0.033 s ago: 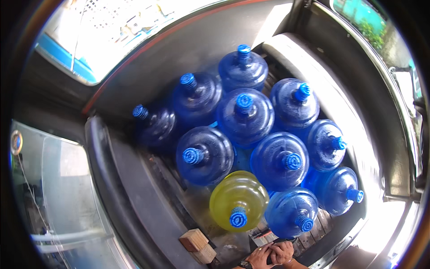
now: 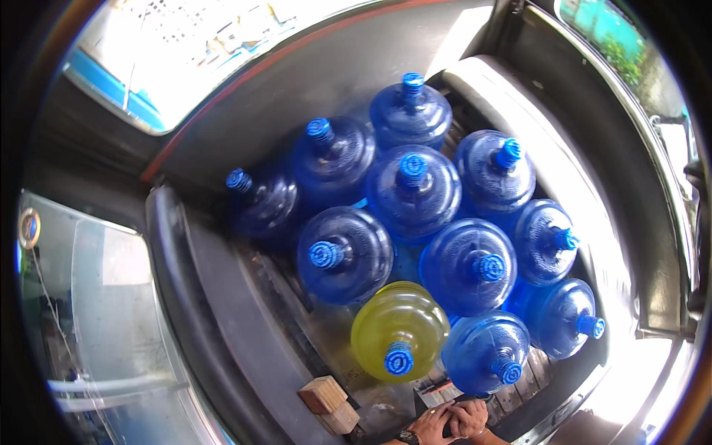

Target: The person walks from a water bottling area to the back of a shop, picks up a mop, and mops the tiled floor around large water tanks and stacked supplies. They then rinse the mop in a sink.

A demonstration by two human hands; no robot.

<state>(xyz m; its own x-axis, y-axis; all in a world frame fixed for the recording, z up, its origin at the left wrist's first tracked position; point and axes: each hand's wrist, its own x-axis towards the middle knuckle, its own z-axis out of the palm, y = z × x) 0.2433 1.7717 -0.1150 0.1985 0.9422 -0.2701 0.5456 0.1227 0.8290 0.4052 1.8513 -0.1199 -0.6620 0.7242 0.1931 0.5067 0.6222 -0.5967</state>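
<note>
At the lower edge, my left hand (image 2: 432, 426), with a dark watch at the wrist, is beside my right hand (image 2: 469, 418), the two touching. Both have bent fingers closed about something dark between them, mostly hidden. Just beyond stand a yellow-green water jug (image 2: 399, 326) and a blue water jug (image 2: 483, 348), both with blue caps. Behind these, several more blue water jugs (image 2: 413, 193) stand close together, caps up. Neither hand touches a jug.
The jugs stand on a slatted bed (image 2: 512, 393) between dark side walls (image 2: 334, 67). Two wooden blocks (image 2: 324, 394) lie at the lower left, by a dark padded ledge (image 2: 222, 311). A white rounded hump (image 2: 549, 141) bounds the right side.
The whole view has shifted slightly, so the jugs appear a little further right. My hands keep the same hold.
</note>
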